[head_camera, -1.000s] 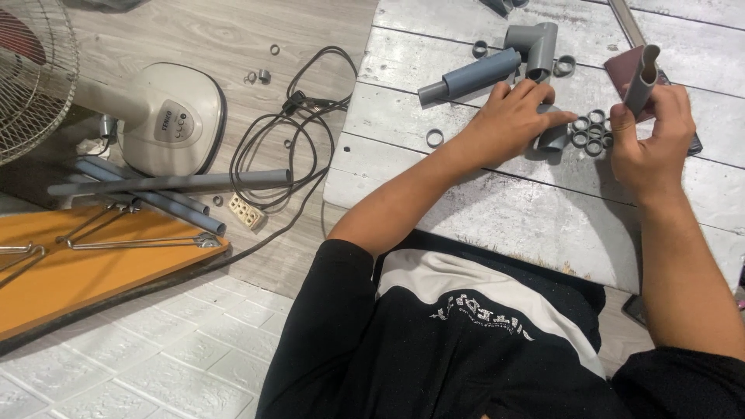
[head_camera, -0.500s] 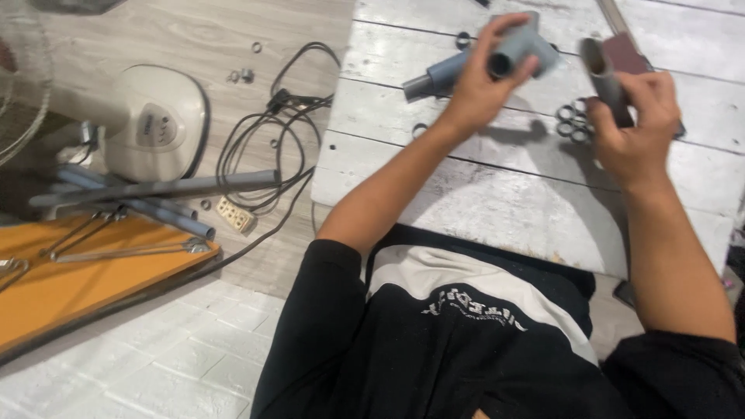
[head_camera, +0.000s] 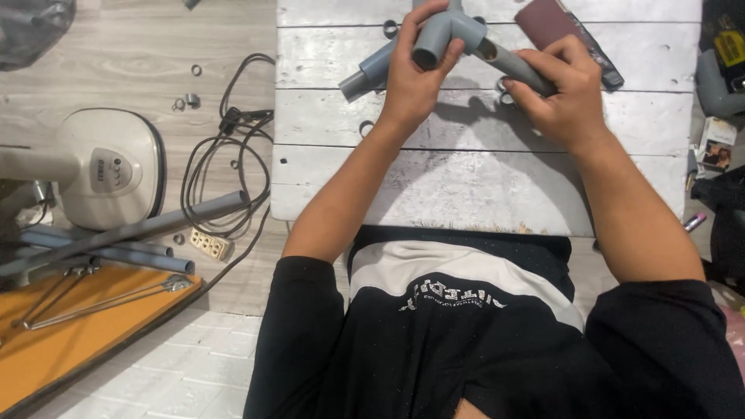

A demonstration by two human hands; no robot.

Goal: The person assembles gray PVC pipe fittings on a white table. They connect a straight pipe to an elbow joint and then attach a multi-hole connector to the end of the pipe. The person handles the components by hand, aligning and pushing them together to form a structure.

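2 hands are gripping 1 grey fitting (head_camera: 454, 35) above the white table (head_camera: 466, 178). Your left hand (head_camera: 411, 74) is clamping its open socket; your right hand (head_camera: 563, 97) is wrapping its pipe arm, beside the sandpaper (head_camera: 547, 19).

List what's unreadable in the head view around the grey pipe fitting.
- Grey pipe fitting: top branch cut off by the frame's upper edge; middle covered by the left hand.
- Pipe stub: far end hidden under the right hand.
- Rings on the white table: mostly hidden behind the right fingers.

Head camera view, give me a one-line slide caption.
Left hand grips a grey pipe fitting while right hand holds a pipe piece at it.
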